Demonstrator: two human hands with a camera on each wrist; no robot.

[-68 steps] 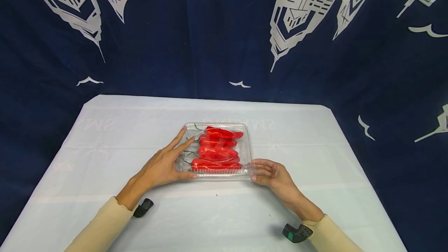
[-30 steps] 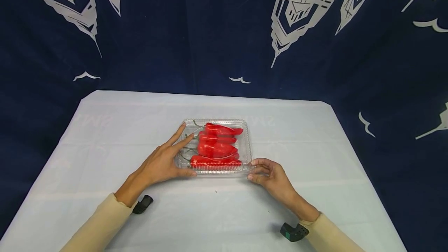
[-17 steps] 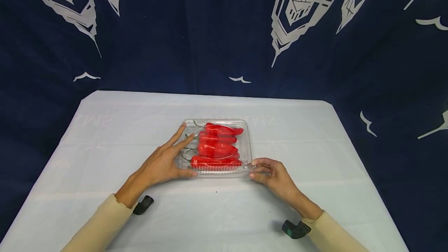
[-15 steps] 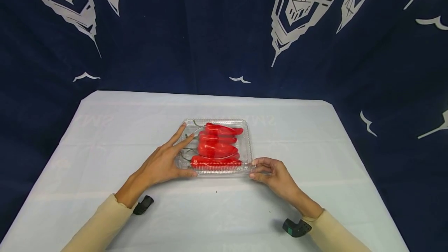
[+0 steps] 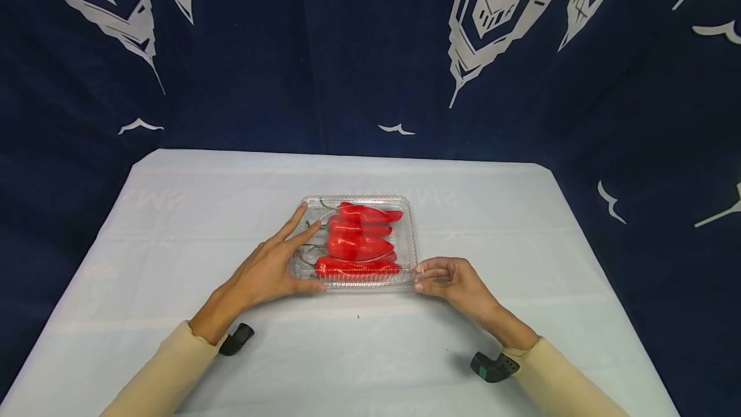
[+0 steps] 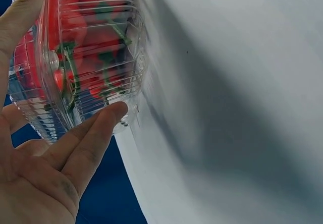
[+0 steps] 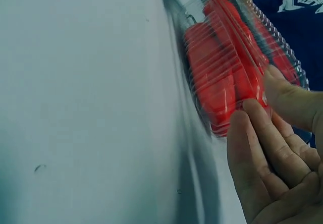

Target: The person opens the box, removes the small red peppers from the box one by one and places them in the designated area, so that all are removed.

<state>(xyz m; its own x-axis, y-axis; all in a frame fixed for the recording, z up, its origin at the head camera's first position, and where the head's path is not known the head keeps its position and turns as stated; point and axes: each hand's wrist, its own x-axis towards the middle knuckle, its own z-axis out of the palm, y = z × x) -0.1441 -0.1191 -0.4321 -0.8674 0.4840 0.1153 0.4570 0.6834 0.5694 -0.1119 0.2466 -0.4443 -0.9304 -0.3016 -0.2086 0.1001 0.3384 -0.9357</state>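
A clear ribbed plastic clamshell container [image 5: 410,230] sits on the white-covered table, its lid down. Several long red peppers [image 5: 359,246] with thin green stems lie inside, stems toward the left. My left hand [image 5: 267,275] spreads its fairly straight fingers over the left side, with the thumb along the front edge. In the left wrist view, fingertips touch the ribbed wall of the container [image 6: 98,2]. At the front right corner my right hand [image 5: 457,283] pinches the rim. The right wrist view shows its thumb [image 7: 290,98] at the rim and fingertips against the wall below.
The white tablecloth [image 5: 492,211] surrounds the container. A dark blue curtain [image 5: 243,82] with pale building and bird prints hangs behind the table. Black devices sit at the left wrist [image 5: 236,340] and right wrist [image 5: 494,367]. Tiny dark specks lie in front.
My right wrist and forearm have risen and shifted slightly right, while its fingers stay at the corner. The left hand keeps its place. The view has tilted a little.
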